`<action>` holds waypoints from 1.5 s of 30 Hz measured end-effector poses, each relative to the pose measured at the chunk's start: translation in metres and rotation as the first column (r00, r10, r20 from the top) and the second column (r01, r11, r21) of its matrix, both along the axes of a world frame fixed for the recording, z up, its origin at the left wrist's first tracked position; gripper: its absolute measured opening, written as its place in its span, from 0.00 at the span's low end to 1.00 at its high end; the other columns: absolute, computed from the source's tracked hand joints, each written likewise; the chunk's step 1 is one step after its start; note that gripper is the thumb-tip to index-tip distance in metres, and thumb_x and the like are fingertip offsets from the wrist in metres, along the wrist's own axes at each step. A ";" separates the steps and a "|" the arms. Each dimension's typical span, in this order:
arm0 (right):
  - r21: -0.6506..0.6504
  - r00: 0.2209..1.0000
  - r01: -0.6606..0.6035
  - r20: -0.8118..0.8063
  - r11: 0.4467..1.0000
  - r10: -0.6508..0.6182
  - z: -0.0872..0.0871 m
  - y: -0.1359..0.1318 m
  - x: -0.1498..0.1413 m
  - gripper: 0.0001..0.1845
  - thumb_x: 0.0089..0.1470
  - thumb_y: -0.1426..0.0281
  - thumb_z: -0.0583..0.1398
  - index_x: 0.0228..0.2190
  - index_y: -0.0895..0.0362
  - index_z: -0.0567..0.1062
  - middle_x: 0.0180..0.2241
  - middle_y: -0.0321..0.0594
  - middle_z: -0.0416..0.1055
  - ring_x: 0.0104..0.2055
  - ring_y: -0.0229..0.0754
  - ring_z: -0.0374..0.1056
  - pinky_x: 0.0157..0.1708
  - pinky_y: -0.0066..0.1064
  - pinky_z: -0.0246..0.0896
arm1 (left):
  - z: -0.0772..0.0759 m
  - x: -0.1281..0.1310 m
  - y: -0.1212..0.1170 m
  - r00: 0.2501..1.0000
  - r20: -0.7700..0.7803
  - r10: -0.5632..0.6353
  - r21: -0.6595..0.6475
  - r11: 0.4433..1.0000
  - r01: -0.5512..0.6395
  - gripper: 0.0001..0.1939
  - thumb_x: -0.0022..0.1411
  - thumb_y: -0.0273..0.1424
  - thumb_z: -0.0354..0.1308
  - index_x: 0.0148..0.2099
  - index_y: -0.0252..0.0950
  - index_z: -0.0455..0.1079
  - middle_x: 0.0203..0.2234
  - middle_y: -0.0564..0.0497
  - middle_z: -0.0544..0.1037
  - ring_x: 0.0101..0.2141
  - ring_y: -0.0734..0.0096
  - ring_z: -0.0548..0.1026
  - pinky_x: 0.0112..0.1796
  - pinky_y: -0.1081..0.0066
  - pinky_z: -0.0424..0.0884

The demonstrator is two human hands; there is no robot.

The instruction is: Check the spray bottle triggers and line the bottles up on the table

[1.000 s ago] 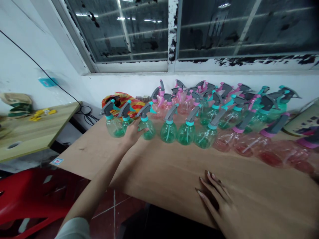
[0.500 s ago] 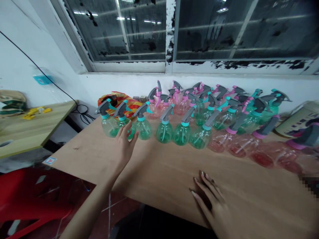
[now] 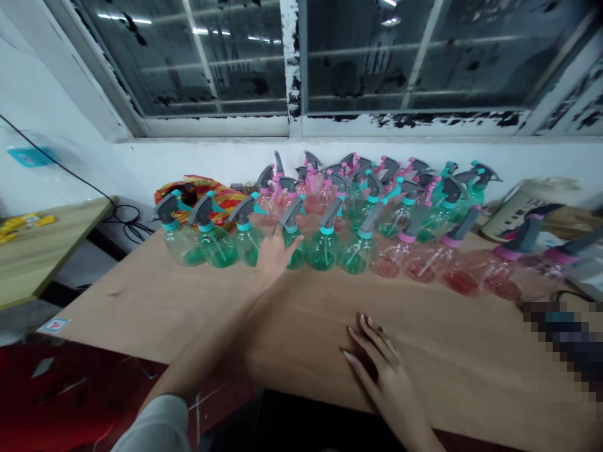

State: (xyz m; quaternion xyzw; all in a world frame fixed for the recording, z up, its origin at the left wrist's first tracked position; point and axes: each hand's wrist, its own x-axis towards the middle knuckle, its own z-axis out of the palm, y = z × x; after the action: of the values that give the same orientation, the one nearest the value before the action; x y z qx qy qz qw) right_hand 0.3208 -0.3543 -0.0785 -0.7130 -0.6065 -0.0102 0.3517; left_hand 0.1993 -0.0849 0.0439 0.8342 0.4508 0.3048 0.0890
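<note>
A front row of round spray bottles runs across the wooden table, green ones on the left and pink ones on the right. My left hand is at the fourth green spray bottle, partly covering it, with thumb and forefinger apart. Whether the fingertips touch the bottle cannot be made out. Just left of this hand stands another green spray bottle. My right hand rests on the tabletop near its front edge, fingers spread, holding nothing. A pink spray bottle stands beyond it.
Behind the front row stand several more pink and green spray bottles. An orange-and-yellow bag lies at the back left. On the right are a cream container and a pixelated dark object. A red chair stands at lower left.
My left hand has moved right along the row, from the second and third green bottles to the fourth. The view has turned slightly right. My right hand stays on the table.
</note>
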 end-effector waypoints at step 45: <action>-0.070 0.996 0.090 0.001 0.993 -0.090 0.001 0.001 0.038 0.27 0.60 0.56 0.53 0.56 0.55 0.67 0.62 0.48 0.59 0.65 0.53 0.51 0.62 0.56 0.48 | 0.018 -0.016 -0.127 0.845 0.398 -0.357 -0.329 0.805 0.495 0.21 0.53 0.24 0.53 0.50 0.40 0.68 0.34 0.51 0.78 0.30 0.67 0.76 0.37 0.65 0.72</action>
State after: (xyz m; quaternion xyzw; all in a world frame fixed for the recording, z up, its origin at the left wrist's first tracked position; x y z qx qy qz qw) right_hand 0.3591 -0.3534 -0.0779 -0.7515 -0.5733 -0.0040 0.3265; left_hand 0.1836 -0.2122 0.0618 0.8156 0.2834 0.3023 0.4038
